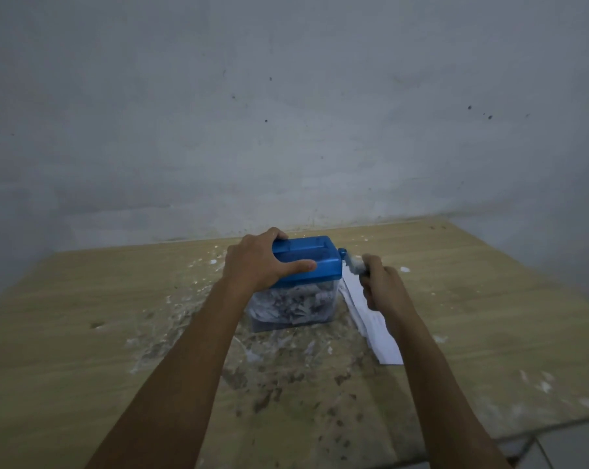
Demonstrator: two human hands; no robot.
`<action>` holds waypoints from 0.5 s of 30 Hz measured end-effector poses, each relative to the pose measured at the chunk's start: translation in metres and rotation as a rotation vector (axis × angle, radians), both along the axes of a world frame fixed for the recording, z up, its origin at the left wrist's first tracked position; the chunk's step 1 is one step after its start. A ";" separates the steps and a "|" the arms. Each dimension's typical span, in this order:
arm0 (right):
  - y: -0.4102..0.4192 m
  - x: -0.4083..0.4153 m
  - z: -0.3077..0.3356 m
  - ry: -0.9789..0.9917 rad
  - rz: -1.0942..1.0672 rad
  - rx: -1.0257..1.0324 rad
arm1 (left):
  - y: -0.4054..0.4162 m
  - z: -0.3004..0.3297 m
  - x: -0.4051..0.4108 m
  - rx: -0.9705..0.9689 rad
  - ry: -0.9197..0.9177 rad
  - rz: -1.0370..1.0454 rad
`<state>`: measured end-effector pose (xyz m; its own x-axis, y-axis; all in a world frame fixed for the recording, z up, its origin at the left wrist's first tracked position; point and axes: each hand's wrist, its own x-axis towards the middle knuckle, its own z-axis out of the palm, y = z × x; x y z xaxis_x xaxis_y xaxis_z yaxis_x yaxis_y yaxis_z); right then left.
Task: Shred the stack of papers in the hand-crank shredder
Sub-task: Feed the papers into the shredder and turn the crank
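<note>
Plastic, paper and worn wood-grain under dim light.
The blue glossy plastic shredder top (306,262) sits on a clear smooth plastic bin (291,308) packed with matt paper shreds; flat white paper sheets (371,324) lie beside it on the pale wood-grain tabletop (83,299), scuffed, stained and white-flecked mid-surface; rough matt grey plaster wall (286,113) behind.

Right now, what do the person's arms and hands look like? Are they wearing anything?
Both arms are bare, with no sleeves in view. The left hand and right hand wear no gloves, and no rings, watch or bracelets show. The fingers are bare too.
</note>
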<state>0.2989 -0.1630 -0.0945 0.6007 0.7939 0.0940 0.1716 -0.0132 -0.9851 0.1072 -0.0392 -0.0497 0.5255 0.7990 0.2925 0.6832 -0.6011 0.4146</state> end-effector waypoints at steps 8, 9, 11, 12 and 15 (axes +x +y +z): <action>0.036 0.005 0.050 -0.042 -0.128 0.107 | 0.005 0.000 0.004 0.015 0.065 0.004; 0.042 0.007 0.053 -0.061 -0.130 0.103 | 0.006 0.000 0.003 0.007 0.068 -0.006; 0.056 0.013 0.058 -0.070 -0.124 0.091 | 0.008 0.000 0.003 -0.004 0.061 -0.028; 0.062 0.015 0.062 -0.061 -0.106 0.071 | 0.009 -0.001 0.003 -0.001 0.057 -0.033; 0.085 0.026 0.061 -0.041 0.003 -0.064 | 0.010 -0.004 0.004 0.014 0.051 -0.033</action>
<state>0.3252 -0.0783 -0.0336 0.5951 0.8008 0.0677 0.2120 -0.0752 -0.9744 0.1113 -0.0289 -0.0535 0.5660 0.7770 0.2756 0.6827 -0.6291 0.3717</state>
